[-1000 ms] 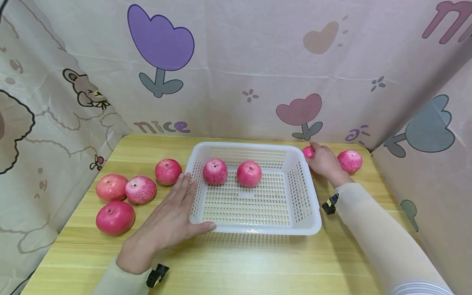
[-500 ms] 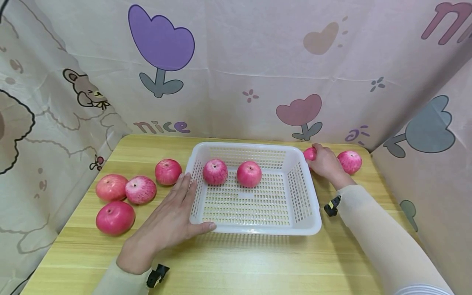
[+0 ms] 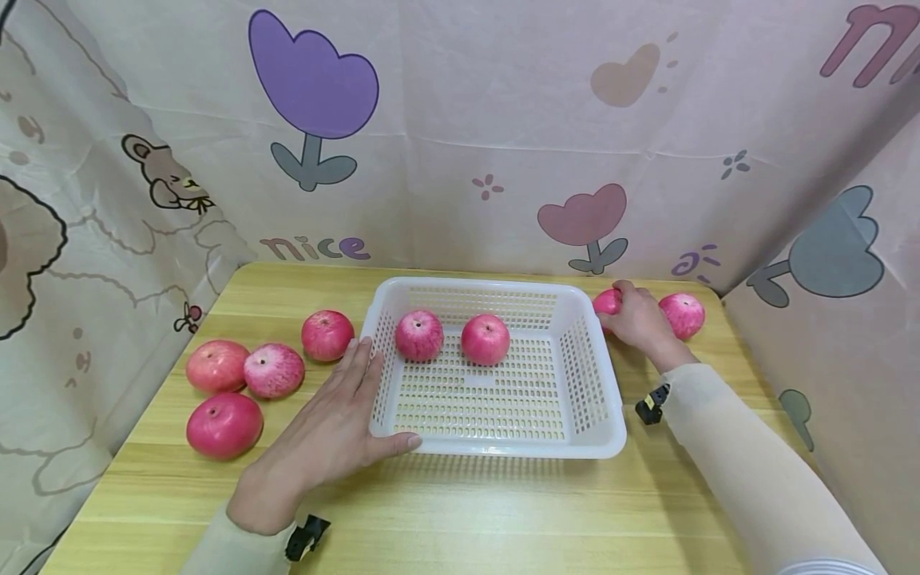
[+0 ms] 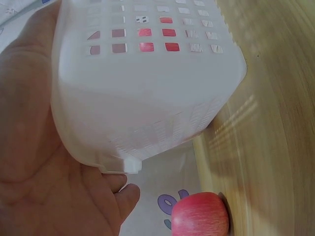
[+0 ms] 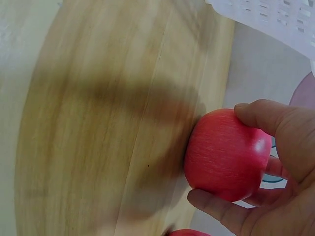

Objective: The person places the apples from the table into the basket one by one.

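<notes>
My left hand (image 3: 327, 415) rests along the near left corner of a white plastic basket (image 3: 496, 450), fingers straight on the left rim and thumb along the front rim. Two red apples, one streaked (image 3: 419, 336) and one plainer (image 3: 485, 339), sit inside toward the back left. Beyond the basket's right side, my right hand (image 3: 642, 321) grips a red apple (image 5: 226, 155). In the right wrist view, the thumb and fingers curl round this apple close to the tabletop. Another streaked apple (image 3: 683, 315) stands just right of that hand, partly covered by it.
Left of the basket, several apples lie on the wooden table (image 3: 503, 519): one near the rim (image 3: 327, 335), a streaked one (image 3: 274, 370), a paler one (image 3: 218, 366) and a deep red one (image 3: 225, 425). A printed curtain (image 3: 446, 120) closes off the back and sides.
My right hand has shifted slightly right with the gripped apple, showing a little more of it past the basket's rim. The left hand and basket stay put.
</notes>
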`<state>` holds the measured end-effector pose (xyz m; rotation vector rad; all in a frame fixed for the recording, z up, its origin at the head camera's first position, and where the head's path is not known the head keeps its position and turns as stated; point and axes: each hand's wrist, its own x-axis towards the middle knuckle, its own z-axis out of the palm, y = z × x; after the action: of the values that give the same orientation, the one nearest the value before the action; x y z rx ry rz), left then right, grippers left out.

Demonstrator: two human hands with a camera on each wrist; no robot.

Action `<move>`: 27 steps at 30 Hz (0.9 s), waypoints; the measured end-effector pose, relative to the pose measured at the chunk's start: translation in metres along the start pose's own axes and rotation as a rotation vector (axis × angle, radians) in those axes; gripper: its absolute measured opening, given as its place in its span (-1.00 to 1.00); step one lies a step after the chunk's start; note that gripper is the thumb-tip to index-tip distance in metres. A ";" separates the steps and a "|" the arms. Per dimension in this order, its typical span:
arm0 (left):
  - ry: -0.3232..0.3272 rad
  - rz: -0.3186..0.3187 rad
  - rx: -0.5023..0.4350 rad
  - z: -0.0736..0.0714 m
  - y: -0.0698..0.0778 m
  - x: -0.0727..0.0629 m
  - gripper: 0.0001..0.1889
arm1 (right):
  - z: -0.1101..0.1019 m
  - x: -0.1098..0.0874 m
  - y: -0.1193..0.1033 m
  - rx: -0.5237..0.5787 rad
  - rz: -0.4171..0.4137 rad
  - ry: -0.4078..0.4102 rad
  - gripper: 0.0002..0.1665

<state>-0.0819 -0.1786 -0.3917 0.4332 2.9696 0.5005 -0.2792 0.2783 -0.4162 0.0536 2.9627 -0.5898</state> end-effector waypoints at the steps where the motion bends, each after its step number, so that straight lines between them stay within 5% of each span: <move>1: 0.002 0.002 0.000 0.000 0.000 0.000 0.43 | -0.001 0.000 0.001 0.001 0.000 0.000 0.04; 27: -0.010 -0.002 -0.008 -0.001 -0.001 0.000 0.43 | -0.060 -0.028 -0.020 0.027 -0.090 0.103 0.02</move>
<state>-0.0824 -0.1795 -0.3913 0.4313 2.9568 0.5088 -0.2588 0.2827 -0.3502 -0.0486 3.0702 -0.6582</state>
